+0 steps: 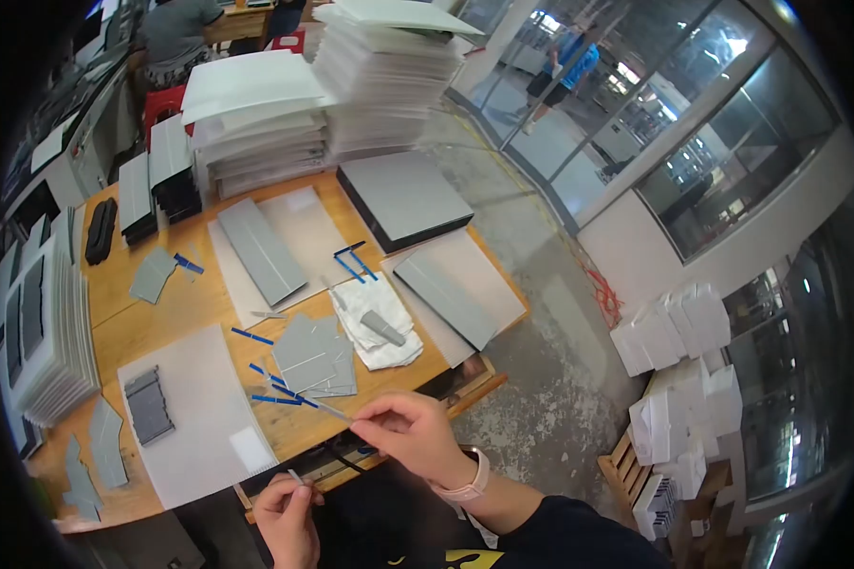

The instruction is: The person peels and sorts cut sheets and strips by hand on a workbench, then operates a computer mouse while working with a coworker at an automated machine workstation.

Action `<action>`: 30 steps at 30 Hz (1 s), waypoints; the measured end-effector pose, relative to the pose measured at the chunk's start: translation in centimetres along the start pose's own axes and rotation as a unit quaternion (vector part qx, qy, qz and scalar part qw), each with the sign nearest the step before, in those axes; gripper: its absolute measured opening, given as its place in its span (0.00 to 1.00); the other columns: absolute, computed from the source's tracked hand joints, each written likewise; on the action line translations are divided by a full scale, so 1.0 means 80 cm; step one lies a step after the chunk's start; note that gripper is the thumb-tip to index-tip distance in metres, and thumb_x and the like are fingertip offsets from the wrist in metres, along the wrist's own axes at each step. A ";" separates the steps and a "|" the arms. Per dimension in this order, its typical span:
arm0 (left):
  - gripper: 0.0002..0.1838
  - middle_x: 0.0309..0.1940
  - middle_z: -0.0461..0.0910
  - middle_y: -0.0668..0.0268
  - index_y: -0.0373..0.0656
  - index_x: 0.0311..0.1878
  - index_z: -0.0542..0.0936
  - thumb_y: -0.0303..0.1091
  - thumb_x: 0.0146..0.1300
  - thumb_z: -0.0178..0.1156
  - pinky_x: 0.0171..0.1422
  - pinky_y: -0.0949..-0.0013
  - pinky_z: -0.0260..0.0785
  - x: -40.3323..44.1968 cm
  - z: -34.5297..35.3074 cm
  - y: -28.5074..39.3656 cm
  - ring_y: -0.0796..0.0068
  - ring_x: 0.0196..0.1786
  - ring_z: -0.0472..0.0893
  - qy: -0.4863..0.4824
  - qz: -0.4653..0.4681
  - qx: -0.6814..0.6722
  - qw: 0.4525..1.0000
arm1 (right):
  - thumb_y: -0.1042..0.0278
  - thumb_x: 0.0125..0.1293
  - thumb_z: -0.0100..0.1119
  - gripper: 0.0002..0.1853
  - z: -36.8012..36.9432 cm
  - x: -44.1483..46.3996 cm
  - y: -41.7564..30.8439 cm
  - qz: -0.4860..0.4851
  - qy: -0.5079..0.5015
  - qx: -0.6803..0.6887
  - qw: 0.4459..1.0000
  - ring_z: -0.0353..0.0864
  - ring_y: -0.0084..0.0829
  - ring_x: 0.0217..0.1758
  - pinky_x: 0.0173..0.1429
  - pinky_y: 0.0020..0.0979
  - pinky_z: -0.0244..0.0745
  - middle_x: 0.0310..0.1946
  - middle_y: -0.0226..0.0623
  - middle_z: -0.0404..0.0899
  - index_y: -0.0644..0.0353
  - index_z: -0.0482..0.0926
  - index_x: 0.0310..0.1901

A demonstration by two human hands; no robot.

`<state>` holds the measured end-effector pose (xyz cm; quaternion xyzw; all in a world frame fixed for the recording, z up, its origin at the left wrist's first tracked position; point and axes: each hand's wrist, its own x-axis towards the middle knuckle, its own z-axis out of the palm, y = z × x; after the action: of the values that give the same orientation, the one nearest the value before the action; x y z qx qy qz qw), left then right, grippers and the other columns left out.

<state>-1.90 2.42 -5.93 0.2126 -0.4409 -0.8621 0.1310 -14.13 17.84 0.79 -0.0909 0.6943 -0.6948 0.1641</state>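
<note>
My right hand [416,438], with a pale watch band [474,476] at the wrist, pinches the end of a thin grey strip [333,412] over the table's front edge. Lower and to the left, my left hand [289,522] is closed with thumb and finger on a small pale grey piece [296,478]; its exact kind is too small to tell. Just beyond the right hand lie several blue strips [277,399] and a pile of flat grey pieces [313,356]. A white cloth [375,322] with a grey scrap [382,328] on it rests behind them.
A dark grey ridged piece [149,406] lies on a white sheet [199,398] at left. Long grey panels [261,248] and a large flat grey stack [405,197] are farther back. Tall stacks of white sheets [256,123] stand behind. A drawer [484,391] juts out in front.
</note>
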 end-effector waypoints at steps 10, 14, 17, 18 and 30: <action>0.05 0.31 0.76 0.61 0.34 0.39 0.76 0.26 0.65 0.57 0.36 0.70 0.68 0.003 -0.008 -0.006 0.73 0.30 0.74 0.016 0.004 -0.001 1.000 | 0.73 0.63 0.61 0.10 0.003 -0.005 0.011 0.137 -0.096 0.261 0.951 0.78 0.18 0.29 0.35 0.18 0.75 0.33 0.33 0.81 0.65 0.77 0.46; 0.04 0.28 0.75 0.63 0.35 0.38 0.76 0.27 0.66 0.57 0.36 0.71 0.68 0.000 0.000 -0.001 0.75 0.30 0.73 0.047 -0.003 -0.009 0.999 | 0.74 0.63 0.61 0.10 0.004 -0.011 0.011 0.138 -0.088 0.242 0.956 0.79 0.19 0.30 0.36 0.19 0.76 0.33 0.34 0.81 0.67 0.77 0.44; 0.03 0.28 0.74 0.61 0.30 0.32 0.77 0.19 0.61 0.57 0.36 0.71 0.69 -0.003 0.020 0.012 0.72 0.28 0.75 0.061 -0.013 -0.045 0.997 | 0.76 0.62 0.61 0.09 0.011 -0.019 0.002 0.147 -0.072 0.198 0.967 0.80 0.23 0.30 0.36 0.22 0.77 0.33 0.38 0.81 0.68 0.78 0.44; 0.02 0.28 0.74 0.62 0.30 0.32 0.78 0.19 0.61 0.57 0.36 0.72 0.69 -0.005 0.026 0.018 0.73 0.30 0.75 0.062 -0.014 -0.041 0.997 | 0.78 0.62 0.61 0.09 0.012 -0.022 0.006 0.132 -0.083 0.213 0.965 0.80 0.23 0.29 0.36 0.23 0.78 0.32 0.38 0.82 0.68 0.77 0.43; 0.04 0.33 0.77 0.63 0.31 0.39 0.81 0.19 0.61 0.59 0.38 0.76 0.67 -0.005 0.039 0.021 0.78 0.31 0.74 0.046 0.021 -0.112 0.992 | 0.88 0.58 0.58 0.08 0.040 -0.036 0.022 0.058 -0.077 0.134 0.986 0.80 0.28 0.27 0.30 0.27 0.79 0.31 0.44 0.80 0.70 0.77 0.39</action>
<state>-2.98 3.82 -2.82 0.2271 -0.3395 -0.8922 0.1925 -10.15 15.86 -0.60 -0.0806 0.5848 -0.7615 0.2676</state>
